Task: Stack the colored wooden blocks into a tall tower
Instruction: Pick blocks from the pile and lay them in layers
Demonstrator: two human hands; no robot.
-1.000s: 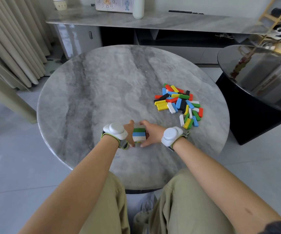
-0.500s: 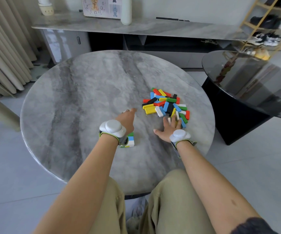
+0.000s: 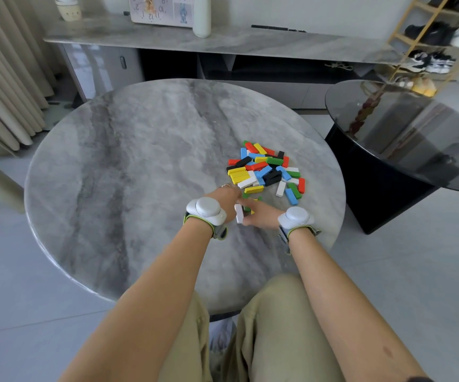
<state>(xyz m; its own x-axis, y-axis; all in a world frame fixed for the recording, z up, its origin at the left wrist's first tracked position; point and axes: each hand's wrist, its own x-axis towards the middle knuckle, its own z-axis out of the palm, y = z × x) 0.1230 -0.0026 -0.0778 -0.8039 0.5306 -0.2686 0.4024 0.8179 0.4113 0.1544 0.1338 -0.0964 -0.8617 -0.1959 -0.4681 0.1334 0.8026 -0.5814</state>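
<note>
Looking down at a round table (image 3: 129, 161), legs under the near edge; block pile (image 3: 264, 172) on the right half, a bit past the middle; both hands just in front of it, left hand (image 3: 224, 199) right beside right hand (image 3: 261, 217), with a few loose blocks (image 3: 238, 213) between and under them; side table (image 3: 415, 139) off to the right, near the round one; console (image 3: 250, 42) behind both, with a bottle (image 3: 201, 15) and a clock (image 3: 159, 9) on top; curtains (image 3: 2, 78) far left; shoe rack (image 3: 429, 45) back right.

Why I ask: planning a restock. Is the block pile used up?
No, a heap of colored blocks lies on the round marble table.
</note>
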